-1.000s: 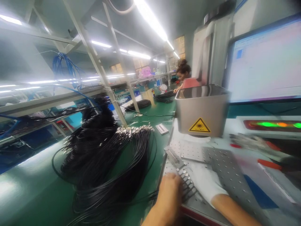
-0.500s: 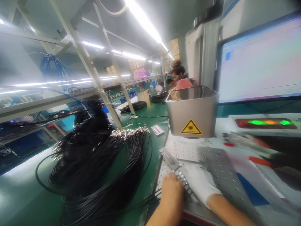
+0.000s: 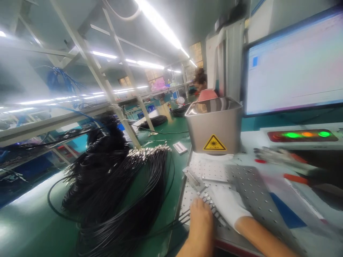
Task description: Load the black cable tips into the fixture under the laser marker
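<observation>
My left hand [image 3: 201,218], bare, is closed with curled fingers over thin black cables [image 3: 180,218] at the near left of a metal fixture [image 3: 195,179]. A slanted row of shiny metal cable connectors [image 3: 209,200] sits along that fixture, between my two hands. Against the row's right side lies my right hand [image 3: 229,206] in a white glove; its fingers blur into the bright plate, so their grip is unclear. The cables run left from my left hand towards a large bundle of black cables [image 3: 125,217] with silver connector ends [image 3: 150,151].
A metal box-shaped head with a laser warning sign [image 3: 214,142] stands behind the perforated plate [image 3: 248,185]. To the right are a monitor [image 3: 294,67], a panel with lit buttons [image 3: 302,135] and orange-handled tools [image 3: 296,178]. A co-worker [image 3: 206,89] sits farther back.
The view has shifted slightly. My left hand has moved a little to the right along the connector row; my right hand stays beside the fixture.
</observation>
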`<state>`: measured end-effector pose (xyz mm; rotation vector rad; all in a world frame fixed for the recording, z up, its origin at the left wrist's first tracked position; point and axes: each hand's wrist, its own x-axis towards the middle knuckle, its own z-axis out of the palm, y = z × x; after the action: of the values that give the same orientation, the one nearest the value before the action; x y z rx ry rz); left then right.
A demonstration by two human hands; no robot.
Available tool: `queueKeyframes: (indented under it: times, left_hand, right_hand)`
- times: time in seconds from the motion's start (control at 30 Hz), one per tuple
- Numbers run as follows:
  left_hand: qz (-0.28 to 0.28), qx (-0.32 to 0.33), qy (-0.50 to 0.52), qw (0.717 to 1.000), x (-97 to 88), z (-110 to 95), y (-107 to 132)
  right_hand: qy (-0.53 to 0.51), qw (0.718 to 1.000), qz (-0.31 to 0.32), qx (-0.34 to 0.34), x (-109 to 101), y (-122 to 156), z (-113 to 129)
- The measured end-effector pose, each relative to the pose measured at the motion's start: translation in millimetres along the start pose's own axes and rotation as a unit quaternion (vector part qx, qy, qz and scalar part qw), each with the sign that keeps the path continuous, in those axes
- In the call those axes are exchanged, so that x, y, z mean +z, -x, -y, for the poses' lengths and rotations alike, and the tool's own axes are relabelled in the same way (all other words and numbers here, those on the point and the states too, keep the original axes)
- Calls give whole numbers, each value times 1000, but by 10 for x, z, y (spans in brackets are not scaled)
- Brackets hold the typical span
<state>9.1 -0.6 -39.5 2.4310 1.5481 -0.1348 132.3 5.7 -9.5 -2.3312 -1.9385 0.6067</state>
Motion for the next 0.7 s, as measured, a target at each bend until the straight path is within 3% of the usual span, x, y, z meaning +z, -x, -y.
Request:
queueKeyframes:
  times: [0.17,0.33,0.47,0.7]
  left_hand:
    - [-56,-1,-15,998,61,67,-93]
    - [-23,-5,-32,999,-21,13,-54]
    - [-37,-17,-17,999,-72,-50,50]
    - [-57,5,-14,998,37,8,13]
  right_hand:
    - [-14,1000,1,6,-44,29,13]
    - [4,1000,-2,2,-81,45,25]
    - [13,1000,-5,-17,-56,17,8]
    - [4,1000,-11,-21,26,-27,-16]
